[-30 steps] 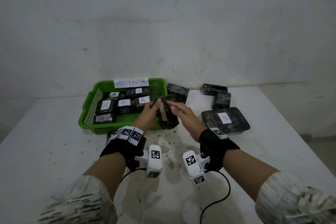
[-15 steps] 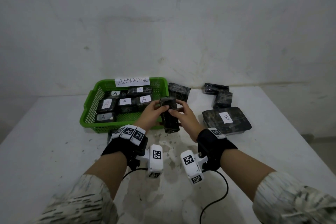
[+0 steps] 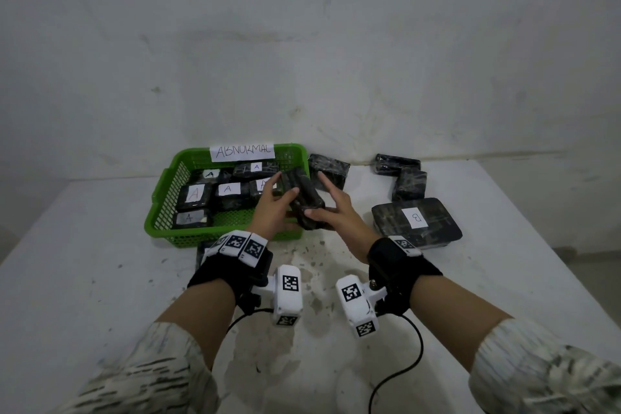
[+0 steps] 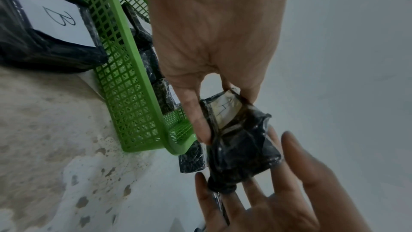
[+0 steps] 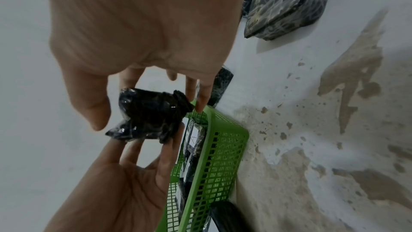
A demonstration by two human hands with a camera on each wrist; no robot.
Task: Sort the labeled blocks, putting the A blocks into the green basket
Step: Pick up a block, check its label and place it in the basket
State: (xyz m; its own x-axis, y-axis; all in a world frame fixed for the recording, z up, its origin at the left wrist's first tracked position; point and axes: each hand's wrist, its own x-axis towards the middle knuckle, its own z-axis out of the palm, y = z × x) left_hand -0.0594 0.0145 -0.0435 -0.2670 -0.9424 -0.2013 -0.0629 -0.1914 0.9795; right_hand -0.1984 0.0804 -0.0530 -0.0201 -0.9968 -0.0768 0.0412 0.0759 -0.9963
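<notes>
A green basket (image 3: 161,191) labelled ABNORMAL holds several dark wrapped blocks with A labels (image 3: 228,189). Over its near right corner, my left hand (image 3: 285,185) pinches another dark wrapped block (image 3: 299,185) between thumb and fingers. In the left wrist view this block (image 4: 240,144) shows a white A label under the wrap. My right hand (image 3: 317,198) is on the block's right side, fingers straight and spread, thumb against its near end. The right wrist view shows the block (image 5: 151,115) above the basket rim (image 5: 223,147).
A large flat block labelled B (image 3: 416,222) lies right of my right hand. Two dark blocks (image 3: 398,163) sit at the back right and one (image 3: 331,170) leans beside the basket. Another block (image 3: 201,250) lies by the basket's front wall. The table edge runs along the right.
The block has tipped from upright toward lying flat and shifted left over the basket's corner. My right fingers have straightened and spread, while the left hand keeps its grip.
</notes>
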